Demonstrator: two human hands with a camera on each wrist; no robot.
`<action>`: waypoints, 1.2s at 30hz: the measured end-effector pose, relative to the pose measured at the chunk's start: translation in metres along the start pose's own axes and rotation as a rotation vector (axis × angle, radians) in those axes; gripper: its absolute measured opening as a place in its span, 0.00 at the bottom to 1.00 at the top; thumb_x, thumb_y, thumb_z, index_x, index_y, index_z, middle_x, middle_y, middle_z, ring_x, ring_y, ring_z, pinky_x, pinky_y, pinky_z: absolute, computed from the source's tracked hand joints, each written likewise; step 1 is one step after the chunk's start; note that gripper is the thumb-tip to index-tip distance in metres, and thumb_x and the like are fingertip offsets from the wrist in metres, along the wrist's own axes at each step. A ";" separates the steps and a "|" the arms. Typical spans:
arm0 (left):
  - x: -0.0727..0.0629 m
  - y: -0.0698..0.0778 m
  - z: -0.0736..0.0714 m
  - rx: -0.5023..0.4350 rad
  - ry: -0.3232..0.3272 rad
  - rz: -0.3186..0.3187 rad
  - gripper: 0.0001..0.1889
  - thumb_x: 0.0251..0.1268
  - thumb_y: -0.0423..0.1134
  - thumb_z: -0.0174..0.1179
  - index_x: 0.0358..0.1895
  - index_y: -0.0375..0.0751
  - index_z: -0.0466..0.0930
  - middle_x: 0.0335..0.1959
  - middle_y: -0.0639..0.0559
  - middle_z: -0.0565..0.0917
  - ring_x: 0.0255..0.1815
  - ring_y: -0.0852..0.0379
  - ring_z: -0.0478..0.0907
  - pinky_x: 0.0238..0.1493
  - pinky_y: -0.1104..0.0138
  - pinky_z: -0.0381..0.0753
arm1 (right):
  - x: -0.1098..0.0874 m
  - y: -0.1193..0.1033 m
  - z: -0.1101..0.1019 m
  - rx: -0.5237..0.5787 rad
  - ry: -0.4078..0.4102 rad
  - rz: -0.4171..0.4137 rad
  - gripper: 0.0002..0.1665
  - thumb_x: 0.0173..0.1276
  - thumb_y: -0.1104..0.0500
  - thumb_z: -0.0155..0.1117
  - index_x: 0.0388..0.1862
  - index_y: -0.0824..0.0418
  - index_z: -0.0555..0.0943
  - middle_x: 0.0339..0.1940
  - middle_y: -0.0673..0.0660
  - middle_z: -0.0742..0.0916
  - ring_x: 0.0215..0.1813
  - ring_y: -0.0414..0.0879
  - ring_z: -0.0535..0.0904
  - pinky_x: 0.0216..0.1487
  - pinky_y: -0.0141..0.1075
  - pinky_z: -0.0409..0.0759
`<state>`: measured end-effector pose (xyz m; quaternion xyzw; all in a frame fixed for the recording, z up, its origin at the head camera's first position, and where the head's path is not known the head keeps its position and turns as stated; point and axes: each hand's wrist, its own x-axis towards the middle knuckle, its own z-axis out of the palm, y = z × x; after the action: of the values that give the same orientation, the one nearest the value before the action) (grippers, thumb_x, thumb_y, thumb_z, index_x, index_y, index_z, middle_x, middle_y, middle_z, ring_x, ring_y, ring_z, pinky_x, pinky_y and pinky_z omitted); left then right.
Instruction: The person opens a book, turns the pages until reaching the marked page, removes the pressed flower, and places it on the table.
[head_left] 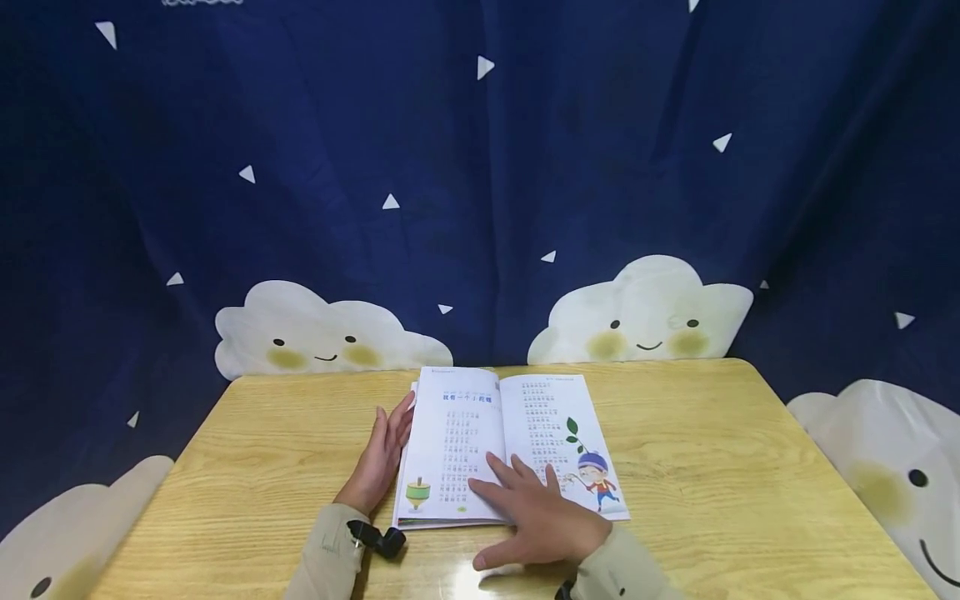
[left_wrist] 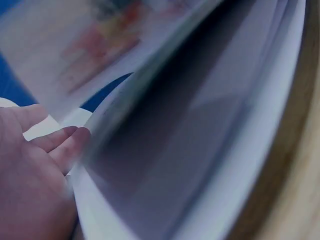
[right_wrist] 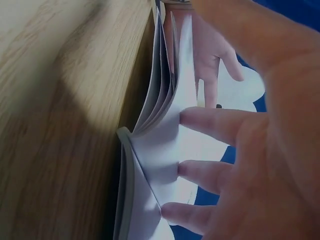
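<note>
An open book [head_left: 461, 450] lies on the table, its left page showing a blue heading and a spinning top picture, its right page a cartoon child with a leaf. My right hand [head_left: 536, 517] has its fingers spread over the lower middle of the book; in the right wrist view its fingertips [right_wrist: 187, 117] touch the page near the fold. Along the book's left edge stands my left hand [head_left: 382, 454], fingers fairly straight. In the left wrist view the left fingers [left_wrist: 70, 145] touch the edges of raised, blurred pages [left_wrist: 150, 165]. Part of the left fingertips is hidden behind the pages.
The wooden table [head_left: 712, 467] extends on both sides of the book. Behind it hangs a dark blue curtain [head_left: 375, 125] with white triangles and smiling clouds. A black strap with a small device [head_left: 378, 540] sits on the left wrist.
</note>
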<state>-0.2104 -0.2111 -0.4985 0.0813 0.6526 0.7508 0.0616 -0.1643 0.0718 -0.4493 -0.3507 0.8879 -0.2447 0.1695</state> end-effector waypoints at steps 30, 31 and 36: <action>-0.002 -0.005 0.013 0.587 -0.160 0.169 0.32 0.70 0.41 0.56 0.75 0.61 0.58 0.79 0.58 0.39 0.77 0.46 0.22 0.68 0.37 0.22 | 0.007 -0.004 0.003 -0.119 -0.048 0.074 0.55 0.46 0.19 0.61 0.72 0.42 0.68 0.78 0.56 0.59 0.75 0.67 0.50 0.61 0.77 0.48; -0.002 -0.006 0.014 0.649 -0.165 0.174 0.33 0.68 0.43 0.58 0.75 0.62 0.58 0.79 0.56 0.39 0.77 0.44 0.21 0.68 0.37 0.22 | 0.008 -0.003 0.003 -0.120 -0.047 0.072 0.55 0.46 0.19 0.61 0.72 0.41 0.68 0.78 0.56 0.58 0.75 0.67 0.50 0.61 0.77 0.48; -0.001 -0.006 0.019 0.889 -0.160 0.184 0.40 0.58 0.54 0.66 0.74 0.63 0.59 0.79 0.49 0.40 0.76 0.36 0.23 0.68 0.37 0.25 | 0.007 -0.003 0.003 -0.113 -0.035 0.042 0.55 0.47 0.20 0.61 0.72 0.42 0.66 0.78 0.57 0.58 0.75 0.67 0.51 0.60 0.77 0.49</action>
<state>-0.2055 -0.1920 -0.5022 0.2149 0.8946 0.3919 0.0040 -0.1664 0.0639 -0.4509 -0.3453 0.9044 -0.1844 0.1697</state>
